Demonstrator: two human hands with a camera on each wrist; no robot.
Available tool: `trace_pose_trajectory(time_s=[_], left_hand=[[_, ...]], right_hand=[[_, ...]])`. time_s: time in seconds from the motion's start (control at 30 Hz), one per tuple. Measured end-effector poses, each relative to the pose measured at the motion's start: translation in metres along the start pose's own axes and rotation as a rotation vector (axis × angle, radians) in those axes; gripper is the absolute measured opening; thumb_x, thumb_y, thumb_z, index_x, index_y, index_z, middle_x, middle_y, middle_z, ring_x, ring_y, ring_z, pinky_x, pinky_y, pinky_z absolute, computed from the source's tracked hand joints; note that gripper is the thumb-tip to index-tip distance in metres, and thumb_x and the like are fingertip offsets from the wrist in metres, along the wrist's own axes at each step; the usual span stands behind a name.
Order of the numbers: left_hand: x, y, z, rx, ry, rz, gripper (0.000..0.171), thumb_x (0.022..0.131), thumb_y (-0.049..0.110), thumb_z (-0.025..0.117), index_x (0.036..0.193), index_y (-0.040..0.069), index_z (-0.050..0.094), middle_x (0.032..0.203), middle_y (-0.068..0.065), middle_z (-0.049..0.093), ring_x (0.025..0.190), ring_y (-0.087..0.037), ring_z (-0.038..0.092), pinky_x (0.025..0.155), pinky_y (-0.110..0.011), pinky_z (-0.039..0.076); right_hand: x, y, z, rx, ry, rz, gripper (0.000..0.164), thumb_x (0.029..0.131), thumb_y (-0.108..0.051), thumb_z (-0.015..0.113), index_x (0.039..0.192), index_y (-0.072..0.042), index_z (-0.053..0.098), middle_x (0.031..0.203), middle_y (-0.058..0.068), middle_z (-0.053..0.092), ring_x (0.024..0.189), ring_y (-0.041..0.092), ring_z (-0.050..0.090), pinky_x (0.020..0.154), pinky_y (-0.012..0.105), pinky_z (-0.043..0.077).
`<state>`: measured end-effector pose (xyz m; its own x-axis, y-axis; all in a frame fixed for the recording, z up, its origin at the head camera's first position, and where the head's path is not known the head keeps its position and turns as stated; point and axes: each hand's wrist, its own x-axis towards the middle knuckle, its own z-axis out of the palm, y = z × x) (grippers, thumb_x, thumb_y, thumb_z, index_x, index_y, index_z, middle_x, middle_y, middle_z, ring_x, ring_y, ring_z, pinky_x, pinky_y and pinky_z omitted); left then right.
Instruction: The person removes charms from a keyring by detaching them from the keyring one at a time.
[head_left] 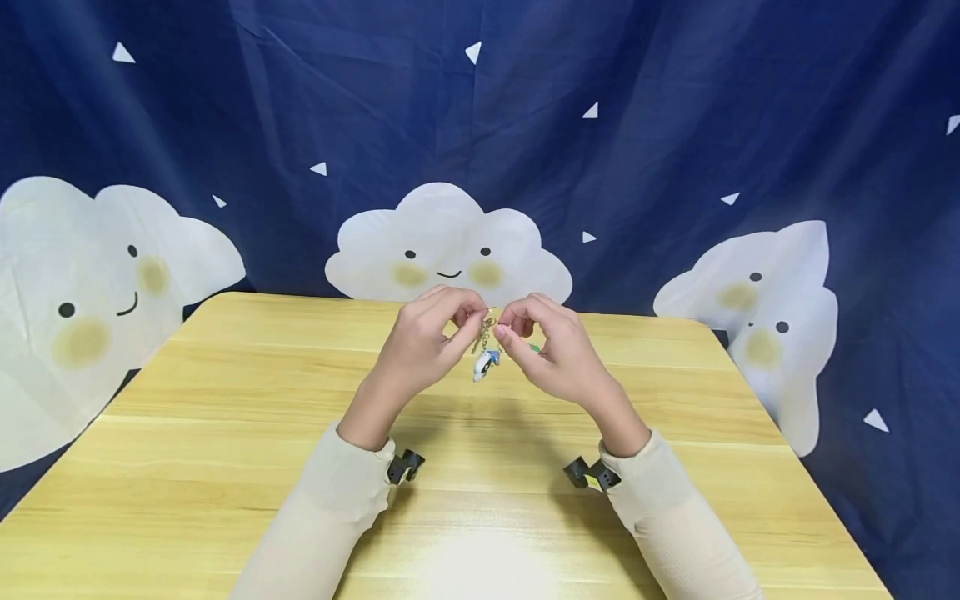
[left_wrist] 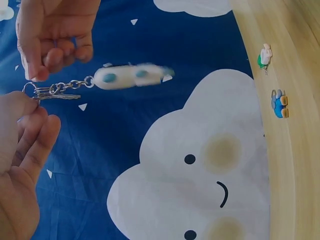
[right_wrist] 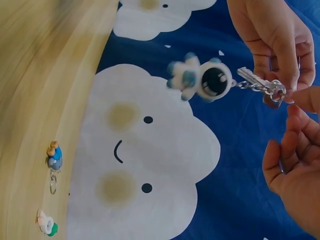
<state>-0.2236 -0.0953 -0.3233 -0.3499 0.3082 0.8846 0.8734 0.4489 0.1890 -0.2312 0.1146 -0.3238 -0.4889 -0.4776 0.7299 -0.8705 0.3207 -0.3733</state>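
Note:
Above the far half of the table, my left hand [head_left: 423,337] and right hand [head_left: 558,354] meet fingertip to fingertip at a small metal key ring [left_wrist: 28,90]. Left thumb and fingers pinch the ring and the tops of the silver keys [right_wrist: 251,77]. On the other side, the right thumb and forefinger pinch the edge of the ring. A short chain [left_wrist: 70,85] links it to a white and blue astronaut charm [right_wrist: 215,81], which hangs below the hands. Fingertips partly hide the ring.
On the wooden table [head_left: 225,467], near its far edge, lie a blue figure keychain [right_wrist: 55,157] and a green and white figure keychain [right_wrist: 46,222]. A dark blue curtain [head_left: 420,108] with cloud faces hangs behind the table.

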Motion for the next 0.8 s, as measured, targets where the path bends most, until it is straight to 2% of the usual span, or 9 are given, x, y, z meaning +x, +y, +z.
trace_pose_trajectory(time_s=[0.23, 0.43, 0.6, 0.73, 0.8], left_hand=[[0.000, 0.000, -0.001, 0.008, 0.010, -0.003, 0.007, 0.092, -0.004, 0.065, 0.092, 0.003, 0.066, 0.080, -0.005, 0.066, 0.073, -0.017, 0.059, 0.065, -0.032, 0.054], [0.000, -0.001, 0.000, 0.001, 0.006, -0.006, 0.004, 0.095, 0.000, 0.062, 0.094, 0.003, 0.064, 0.081, -0.006, 0.067, 0.073, -0.017, 0.059, 0.065, -0.030, 0.054], [0.000, 0.001, 0.001, -0.013, -0.005, -0.008, 0.010, 0.100, 0.008, 0.057, 0.094, 0.003, 0.063, 0.081, -0.005, 0.065, 0.074, -0.017, 0.058, 0.066, -0.028, 0.053], [0.000, 0.002, 0.001, -0.017, -0.010, -0.012, 0.003, 0.096, 0.002, 0.061, 0.095, 0.004, 0.063, 0.081, -0.005, 0.064, 0.075, -0.017, 0.058, 0.066, -0.028, 0.052], [0.000, 0.002, 0.001, -0.017, -0.012, -0.015, 0.006, 0.094, -0.002, 0.062, 0.095, 0.004, 0.063, 0.082, -0.006, 0.065, 0.075, -0.017, 0.058, 0.067, -0.029, 0.053]], right_hand=[[-0.001, 0.003, 0.004, -0.068, -0.085, -0.016, 0.016, 0.090, -0.013, 0.077, 0.100, -0.006, 0.067, 0.081, 0.003, 0.056, 0.080, 0.015, 0.051, 0.069, 0.032, 0.045], [-0.001, 0.003, 0.008, -0.094, -0.094, -0.038, 0.018, 0.088, -0.013, 0.080, 0.099, -0.005, 0.068, 0.079, -0.001, 0.053, 0.078, 0.015, 0.050, 0.069, 0.030, 0.043], [-0.001, 0.004, 0.011, -0.099, -0.084, -0.055, 0.014, 0.089, -0.009, 0.078, 0.094, -0.006, 0.066, 0.076, 0.002, 0.052, 0.076, 0.015, 0.050, 0.068, 0.029, 0.041], [-0.001, 0.003, 0.013, -0.083, -0.083, -0.057, 0.015, 0.091, -0.008, 0.076, 0.089, -0.007, 0.062, 0.075, 0.005, 0.054, 0.076, 0.015, 0.050, 0.067, 0.029, 0.041], [-0.001, 0.001, 0.013, -0.073, -0.085, -0.051, 0.013, 0.092, -0.008, 0.075, 0.089, -0.007, 0.062, 0.075, 0.005, 0.054, 0.076, 0.015, 0.050, 0.067, 0.029, 0.041]])
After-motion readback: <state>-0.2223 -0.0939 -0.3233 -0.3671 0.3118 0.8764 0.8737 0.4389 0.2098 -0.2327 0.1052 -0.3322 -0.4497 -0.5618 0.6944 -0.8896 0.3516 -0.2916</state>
